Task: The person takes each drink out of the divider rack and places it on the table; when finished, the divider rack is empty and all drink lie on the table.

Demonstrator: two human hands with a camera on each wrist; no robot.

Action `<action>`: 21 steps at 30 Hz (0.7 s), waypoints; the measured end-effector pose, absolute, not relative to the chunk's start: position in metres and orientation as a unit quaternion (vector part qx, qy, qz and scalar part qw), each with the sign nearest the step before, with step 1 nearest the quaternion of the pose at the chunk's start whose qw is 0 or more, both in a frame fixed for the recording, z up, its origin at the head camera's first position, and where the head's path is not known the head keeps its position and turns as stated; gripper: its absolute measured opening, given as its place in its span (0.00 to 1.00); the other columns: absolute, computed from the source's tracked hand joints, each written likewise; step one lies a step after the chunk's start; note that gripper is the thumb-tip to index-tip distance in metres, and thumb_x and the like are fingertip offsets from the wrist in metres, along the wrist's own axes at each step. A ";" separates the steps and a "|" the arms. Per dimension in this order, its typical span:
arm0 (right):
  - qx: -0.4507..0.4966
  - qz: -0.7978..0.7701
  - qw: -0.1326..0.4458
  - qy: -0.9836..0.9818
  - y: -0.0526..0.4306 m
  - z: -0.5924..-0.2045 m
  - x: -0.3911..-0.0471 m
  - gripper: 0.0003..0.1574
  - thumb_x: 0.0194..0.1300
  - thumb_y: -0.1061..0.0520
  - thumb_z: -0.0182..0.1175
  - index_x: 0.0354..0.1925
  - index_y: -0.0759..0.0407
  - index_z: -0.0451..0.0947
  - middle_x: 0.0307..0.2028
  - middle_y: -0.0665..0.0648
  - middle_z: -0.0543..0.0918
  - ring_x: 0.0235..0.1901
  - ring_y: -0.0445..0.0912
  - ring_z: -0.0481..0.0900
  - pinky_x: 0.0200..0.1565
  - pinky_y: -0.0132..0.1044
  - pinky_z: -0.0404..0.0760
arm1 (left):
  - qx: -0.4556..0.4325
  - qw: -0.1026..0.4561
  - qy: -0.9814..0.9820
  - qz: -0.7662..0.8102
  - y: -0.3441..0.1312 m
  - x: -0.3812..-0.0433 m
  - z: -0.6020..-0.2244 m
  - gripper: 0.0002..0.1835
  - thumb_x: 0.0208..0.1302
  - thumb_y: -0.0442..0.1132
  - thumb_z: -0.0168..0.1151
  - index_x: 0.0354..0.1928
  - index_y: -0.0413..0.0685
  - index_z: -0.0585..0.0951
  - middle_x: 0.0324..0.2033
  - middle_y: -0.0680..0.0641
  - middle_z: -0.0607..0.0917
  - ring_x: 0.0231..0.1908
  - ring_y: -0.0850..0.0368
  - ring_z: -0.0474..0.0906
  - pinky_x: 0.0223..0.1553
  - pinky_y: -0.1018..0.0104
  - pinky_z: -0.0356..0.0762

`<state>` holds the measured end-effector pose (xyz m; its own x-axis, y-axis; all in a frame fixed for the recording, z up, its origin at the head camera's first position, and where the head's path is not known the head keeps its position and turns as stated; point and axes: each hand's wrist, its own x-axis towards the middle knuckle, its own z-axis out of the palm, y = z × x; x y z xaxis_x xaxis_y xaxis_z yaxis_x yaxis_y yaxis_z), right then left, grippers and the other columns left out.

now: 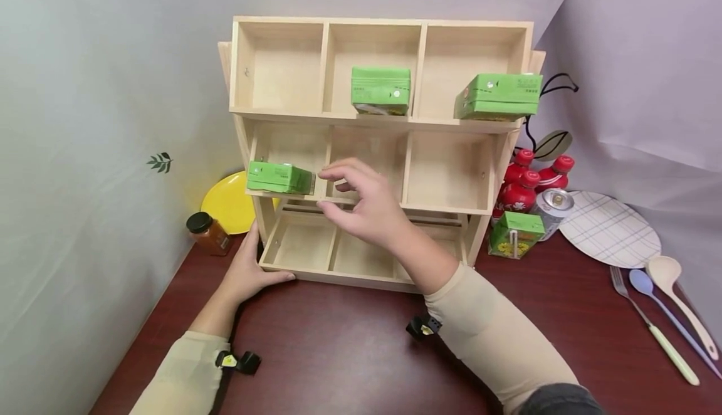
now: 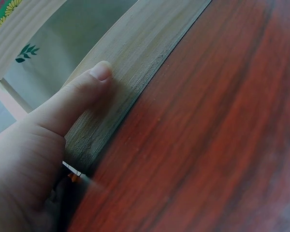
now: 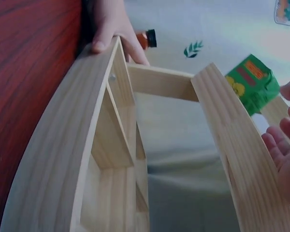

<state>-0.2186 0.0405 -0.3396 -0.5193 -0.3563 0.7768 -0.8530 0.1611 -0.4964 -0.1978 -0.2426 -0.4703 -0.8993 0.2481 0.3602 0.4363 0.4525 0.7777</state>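
A three-tier wooden shelf with divided compartments stands on the table. My left hand grips its lower left corner, thumb on the front board and fingers round the side. My right hand hovers before the middle tier, fingers bent and apart from the thumb, holding nothing. Just left of its fingertips, a green drink carton lies in the middle tier's left compartment; in the right wrist view a small gap separates that carton from the fingers. Two more green cartons lie on the top tier, one central, one right.
Left of the shelf are a yellow plate and a black-lidded jar. At right stand red bottles, a silver can and another green carton. Beyond lie a checked plate, a fork and spoons.
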 end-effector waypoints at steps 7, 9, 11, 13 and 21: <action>0.418 0.480 0.242 -0.732 0.020 -0.338 -0.221 0.28 0.56 0.60 0.69 0.55 0.63 0.76 0.49 0.59 0.79 0.45 0.47 0.79 0.43 0.33 0.80 | -0.200 0.097 -0.846 -0.484 -0.241 -0.197 -0.470 0.73 0.26 0.41 0.87 0.76 0.56 0.48 0.67 0.44 0.64 0.62 0.50 0.65 0.56 0.76 0.61; 0.404 0.485 0.232 -0.740 0.014 -0.336 -0.220 0.30 0.56 0.60 0.70 0.57 0.62 0.75 0.50 0.59 0.80 0.44 0.48 0.80 0.42 0.33 0.81 | -0.200 0.096 -0.847 -0.482 -0.242 -0.198 -0.470 0.73 0.27 0.41 0.87 0.76 0.56 0.49 0.67 0.44 0.64 0.62 0.49 0.64 0.56 0.76 0.61; 0.379 0.484 0.224 -0.757 0.009 -0.335 -0.219 0.32 0.56 0.59 0.70 0.59 0.61 0.74 0.51 0.57 0.80 0.44 0.47 0.81 0.40 0.30 0.80 | -0.200 0.097 -0.848 -0.481 -0.242 -0.198 -0.470 0.73 0.26 0.41 0.87 0.76 0.56 0.49 0.67 0.44 0.65 0.62 0.49 0.65 0.56 0.76 0.61; 0.352 0.472 0.222 -0.777 0.004 -0.334 -0.218 0.34 0.56 0.57 0.70 0.60 0.58 0.73 0.51 0.55 0.81 0.41 0.44 0.82 0.39 0.29 0.80 | -0.199 0.100 -0.848 -0.480 -0.242 -0.199 -0.470 0.73 0.26 0.41 0.88 0.76 0.56 0.50 0.66 0.44 0.65 0.62 0.49 0.65 0.55 0.76 0.61; 0.292 0.385 0.270 -0.833 -0.007 -0.335 -0.217 0.31 0.57 0.54 0.67 0.60 0.51 0.76 0.52 0.49 0.82 0.34 0.37 0.80 0.38 0.24 0.76 | -0.207 0.101 -0.849 -0.476 -0.243 -0.199 -0.471 0.74 0.26 0.40 0.88 0.77 0.56 0.48 0.66 0.43 0.65 0.62 0.47 0.65 0.56 0.75 0.61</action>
<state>-0.2174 -0.0067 -0.3352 -0.6832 -0.2787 0.6749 -0.6946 0.5333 -0.4829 -0.1993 -0.2430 -0.4709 -0.8939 0.2552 0.3686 0.4477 0.4621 0.7656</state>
